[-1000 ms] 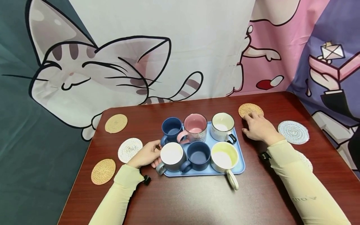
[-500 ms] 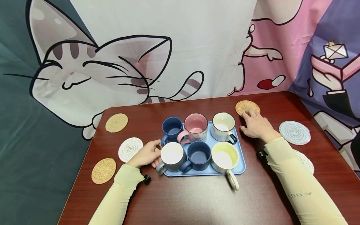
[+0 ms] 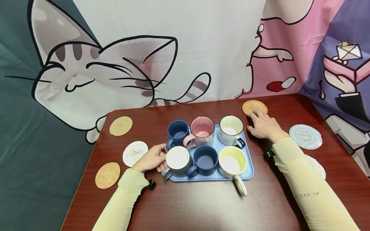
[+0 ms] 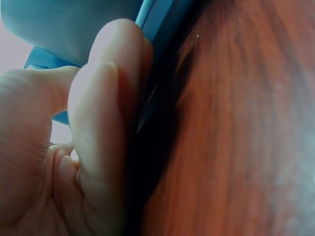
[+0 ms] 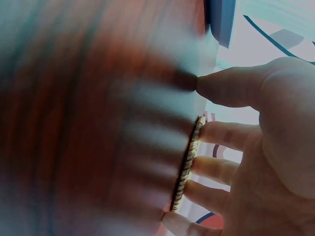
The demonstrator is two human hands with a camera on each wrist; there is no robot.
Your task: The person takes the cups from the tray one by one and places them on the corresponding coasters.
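A blue tray point(image 3: 214, 178) carries several mugs. Standing on it are a grey mug point(image 3: 173, 171) with white inside, two dark blue mugs, a pink mug point(image 3: 202, 128), a white mug point(image 3: 230, 128) with a black handle, and a cream mug point(image 3: 228, 171) with yellow inside. My left hand point(image 3: 151, 158) grips the tray's left edge beside the grey mug; thumb and finger meet at the blue rim in the left wrist view. At the back right, my right hand point(image 3: 264, 126) rests its extended fingertips on a round woven straw coaster point(image 3: 254, 106), which lies flat on the table.
Along the left side lie a tan coaster point(image 3: 120, 126), a white one point(image 3: 133, 152) and a straw one point(image 3: 107, 175). To the right are a pale blue coaster point(image 3: 305, 137) and a white coaster point(image 3: 316, 165) partly behind the sleeve. A cartoon curtain point(image 3: 202, 48) hangs behind the table point(image 3: 185, 205).
The straw coaster under my right fingertips has slid toward the table's back edge and slightly left, the right hand moving with it. My left hand stays at the tray.
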